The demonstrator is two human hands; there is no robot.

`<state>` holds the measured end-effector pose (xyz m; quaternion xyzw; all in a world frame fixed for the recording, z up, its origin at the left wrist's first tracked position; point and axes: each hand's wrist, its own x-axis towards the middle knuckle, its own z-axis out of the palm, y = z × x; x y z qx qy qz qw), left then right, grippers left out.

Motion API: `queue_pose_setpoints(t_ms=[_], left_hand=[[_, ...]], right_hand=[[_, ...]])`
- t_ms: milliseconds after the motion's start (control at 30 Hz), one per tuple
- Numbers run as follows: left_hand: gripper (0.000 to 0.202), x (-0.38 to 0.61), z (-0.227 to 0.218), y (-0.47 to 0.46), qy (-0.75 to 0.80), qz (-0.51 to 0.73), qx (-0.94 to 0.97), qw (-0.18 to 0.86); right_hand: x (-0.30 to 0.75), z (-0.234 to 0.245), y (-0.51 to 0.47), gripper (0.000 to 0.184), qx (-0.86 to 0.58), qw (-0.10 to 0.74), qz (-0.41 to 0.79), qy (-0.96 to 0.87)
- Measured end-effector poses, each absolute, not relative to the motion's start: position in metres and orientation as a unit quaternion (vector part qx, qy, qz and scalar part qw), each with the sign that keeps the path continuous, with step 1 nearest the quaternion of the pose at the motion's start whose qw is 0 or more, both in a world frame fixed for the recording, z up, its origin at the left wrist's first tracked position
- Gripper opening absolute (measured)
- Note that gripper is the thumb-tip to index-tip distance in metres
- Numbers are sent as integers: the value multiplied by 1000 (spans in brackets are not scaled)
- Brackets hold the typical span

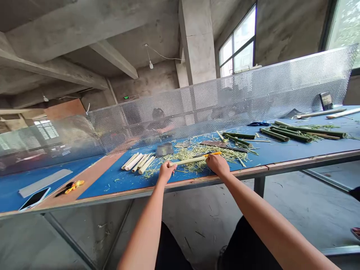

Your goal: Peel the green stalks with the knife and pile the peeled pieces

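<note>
My left hand (166, 172) is closed around the near-left end of a pale peeled stick (192, 160). The stick runs to the right, just above a heap of green-yellow shavings (188, 153). At its other end my right hand (216, 164) is closed on a knife with an orange handle (213, 154). The dark, thin part of the knife points left along the stick; its exact contact with the stick is too small to tell. Several peeled sticks (137, 162) lie side by side beyond my left hand.
Green unpeeled stalks (292, 133) lie on the blue tabletop (281, 153) at right. A dark flat blade-like piece (225, 146) rests on the shavings. A perforated metal screen (180, 107) runs along the back. A phone (35, 198) and yellow-handled tool (73, 186) lie at left.
</note>
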<state>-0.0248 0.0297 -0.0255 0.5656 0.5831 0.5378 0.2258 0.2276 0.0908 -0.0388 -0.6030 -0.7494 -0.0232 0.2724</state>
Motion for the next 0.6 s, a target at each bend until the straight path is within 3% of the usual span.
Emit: queue_pose_setpoints(t_ms=[233, 467, 600], left_hand=[[26, -25, -27, 28, 608, 495, 587, 203], [14, -8, -15, 15, 669, 301, 675, -81], [15, -10, 4, 18, 667, 290, 680, -94]], right_hand=[[227, -40, 89, 35, -606, 260, -16, -751], [230, -43, 95, 42, -560, 288, -70, -773], [228, -43, 101, 33, -449, 331, -182, -810]])
